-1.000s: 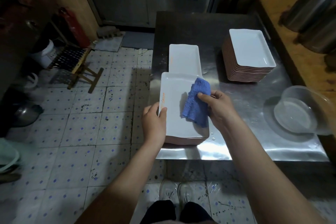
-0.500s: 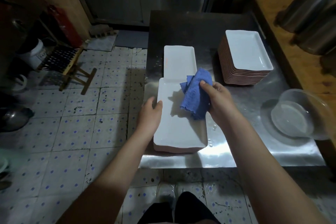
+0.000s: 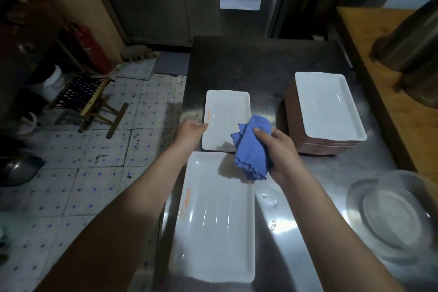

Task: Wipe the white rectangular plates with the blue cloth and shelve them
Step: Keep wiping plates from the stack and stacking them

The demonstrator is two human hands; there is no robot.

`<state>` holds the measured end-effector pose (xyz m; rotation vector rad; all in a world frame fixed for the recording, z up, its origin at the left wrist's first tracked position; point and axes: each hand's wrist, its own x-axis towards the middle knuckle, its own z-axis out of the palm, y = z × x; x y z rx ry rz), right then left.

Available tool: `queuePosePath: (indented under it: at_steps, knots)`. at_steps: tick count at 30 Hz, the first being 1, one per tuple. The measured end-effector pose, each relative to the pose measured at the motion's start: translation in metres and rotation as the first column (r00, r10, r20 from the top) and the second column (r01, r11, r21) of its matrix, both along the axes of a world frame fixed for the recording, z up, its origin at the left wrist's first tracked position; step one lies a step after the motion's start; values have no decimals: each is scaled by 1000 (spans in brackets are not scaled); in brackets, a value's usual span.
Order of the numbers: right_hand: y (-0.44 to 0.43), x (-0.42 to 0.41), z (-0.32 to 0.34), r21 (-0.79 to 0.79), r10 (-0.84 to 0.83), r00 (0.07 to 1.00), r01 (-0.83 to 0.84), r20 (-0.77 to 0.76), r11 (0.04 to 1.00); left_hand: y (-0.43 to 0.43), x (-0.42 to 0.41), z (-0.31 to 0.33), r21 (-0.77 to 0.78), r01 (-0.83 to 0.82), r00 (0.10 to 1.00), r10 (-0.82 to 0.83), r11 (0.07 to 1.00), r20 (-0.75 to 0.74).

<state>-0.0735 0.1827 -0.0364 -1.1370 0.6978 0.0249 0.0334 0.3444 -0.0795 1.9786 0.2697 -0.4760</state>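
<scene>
Two white rectangular plates lie on the steel table [image 3: 308, 232]: a near plate [image 3: 213, 220] by the front edge and a far plate [image 3: 225, 121] just behind it. My left hand [image 3: 190, 133] grips the far plate's left rim, thumb on top. My right hand [image 3: 283, 152] holds the bunched blue cloth [image 3: 252, 152] above the gap between the two plates, over the far plate's near right corner. A tall stack of white plates [image 3: 328, 106] with brown undersides stands to the right.
A clear glass bowl [image 3: 391, 216] sits at the table's right front. Metal pots [image 3: 410, 50] stand on the wooden counter on the right. A folding stool [image 3: 90, 99] and buckets are on the tiled floor to the left.
My left hand left the near plate's edge and moved forward to the far plate's left rim. My right hand lifted the cloth off the near plate and carried it toward the far one.
</scene>
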Motion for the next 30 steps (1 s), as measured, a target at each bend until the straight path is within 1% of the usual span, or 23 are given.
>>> queuePosePath:
  at_steps: [3, 5, 9, 13, 15, 17, 21, 26, 30]
  knots:
    - [-8, 19, -6, 76, 32, 999, -33, 6, 997, -9, 24, -17, 210, 152, 988, -150, 966, -26]
    - [-11, 28, -12, 125, 43, 999, -44, 3, 991, -12, 33, -26, 283, 211, 977, -210, 936, -37]
    - [-15, 41, -25, 127, 74, 996, -68, -44, 990, -16, 47, -41, 386, 280, 954, -299, 879, -10]
    - [-17, 47, -33, 117, 64, 993, -52, -99, 992, -18, 55, -51, 445, 276, 945, -325, 852, 36]
    - [-18, 48, -34, 108, 62, 991, -49, -117, 993, -17, 56, -55, 451, 253, 949, -311, 856, 58]
    - [-19, 48, -35, 99, 60, 989, -46, -134, 994, -17, 55, -57, 423, 226, 956, -283, 877, 77]
    - [-21, 44, -31, 86, 36, 990, -24, -137, 996, -18, 48, -53, 244, 115, 988, -136, 963, 73]
    - [-24, 31, -20, 43, -17, 992, 22, -128, 999, -12, 38, -41, 112, -20, 998, 13, 993, 61]
    - [-25, 17, -4, 17, -46, 996, 47, -73, 999, -2, 32, -18, -9, -104, 993, 104, 995, 59]
